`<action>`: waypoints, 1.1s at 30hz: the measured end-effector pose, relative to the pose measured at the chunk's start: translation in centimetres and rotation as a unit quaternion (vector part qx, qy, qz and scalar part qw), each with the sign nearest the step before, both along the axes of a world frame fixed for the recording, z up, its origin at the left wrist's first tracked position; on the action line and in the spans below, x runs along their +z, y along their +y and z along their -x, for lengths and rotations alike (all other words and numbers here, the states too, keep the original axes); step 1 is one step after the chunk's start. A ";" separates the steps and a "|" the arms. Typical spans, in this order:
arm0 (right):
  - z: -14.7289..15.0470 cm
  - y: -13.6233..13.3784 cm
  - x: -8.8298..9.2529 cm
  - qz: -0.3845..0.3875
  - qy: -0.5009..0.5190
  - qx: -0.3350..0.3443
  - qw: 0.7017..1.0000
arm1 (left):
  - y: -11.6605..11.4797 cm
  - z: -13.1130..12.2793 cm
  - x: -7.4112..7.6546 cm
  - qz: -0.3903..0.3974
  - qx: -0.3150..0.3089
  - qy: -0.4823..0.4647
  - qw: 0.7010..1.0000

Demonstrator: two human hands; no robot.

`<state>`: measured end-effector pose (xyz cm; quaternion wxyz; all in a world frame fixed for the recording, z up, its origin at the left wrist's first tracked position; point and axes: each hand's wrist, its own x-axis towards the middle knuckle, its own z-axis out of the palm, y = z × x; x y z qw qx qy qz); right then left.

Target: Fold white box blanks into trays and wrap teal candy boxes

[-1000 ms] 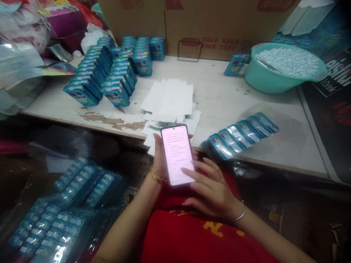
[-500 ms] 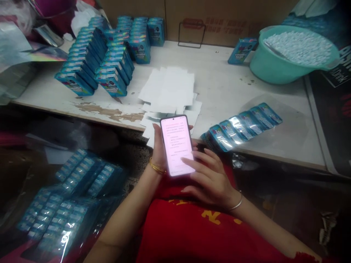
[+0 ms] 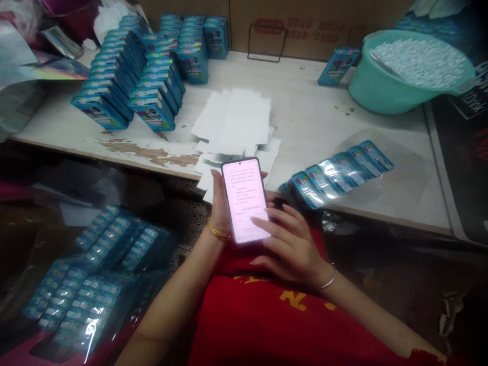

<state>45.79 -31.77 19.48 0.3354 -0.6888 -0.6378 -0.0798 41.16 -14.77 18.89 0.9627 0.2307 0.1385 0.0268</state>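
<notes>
Left grip [image 3: 219, 206]: closed round the slim, black-edged glass smartphone [image 3: 245, 201], fingers behind it, thumb on the near edge. The smartphone was upright over my lap, just short of the counter's front edge, its smooth screen lit pale pink with lines of small text too fine to read.

Right hand [image 3: 293, 249]: open and loose, holding nothing, fingers spread, index fingertip [image 3: 254, 220] on the lower part of the screen.

State of the work, judged from how things lay:
- Done, it seemed: glossy blue cardboard boxes [image 3: 125, 76], closed and set on edge in leaning rows at the far left of the worn white-painted counter [image 3: 312, 117]. One more blue box [image 3: 338, 65] stood alone by the basin.
- Also finished-looking: a row of blue packs under shiny clear film [image 3: 339, 175] at the front right edge, and more such film-wrapped packs [image 3: 95, 284] down at my left.
- Left: a loose heap of flat matte white card blanks [image 3: 232, 122], unfolded, mid-counter; a round teal plastic basin [image 3: 381, 96] heaped with small white pieces [image 3: 419, 61].

Neither hand was on any of this stock. Counter paint was flaked to brown along the front left.
</notes>
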 end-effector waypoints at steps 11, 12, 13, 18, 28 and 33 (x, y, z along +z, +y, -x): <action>0.1 -0.1 -0.1 0.006 0.003 0.000 1.000 | -0.1 0.0 0.1 0.001 0.007 0.013 1.000; 0.1 -0.1 -0.1 0.007 0.002 0.001 1.000 | -0.1 0.0 0.1 0.002 0.007 0.013 1.000; 0.1 -0.1 -0.2 0.009 0.002 0.001 1.000 | -0.1 0.0 0.1 0.004 0.007 0.013 1.000; 0.0 0.0 -0.2 0.000 0.001 0.002 1.000 | -0.1 -0.1 0.1 -0.005 0.006 0.007 1.000; 0.0 0.0 -0.2 0.004 0.004 0.002 1.000 | -0.2 -0.1 0.4 0.005 0.008 0.010 1.000; 0.1 0.1 0.0 0.007 0.007 -0.005 1.000 | -0.2 -0.2 0.4 0.020 0.010 0.015 1.000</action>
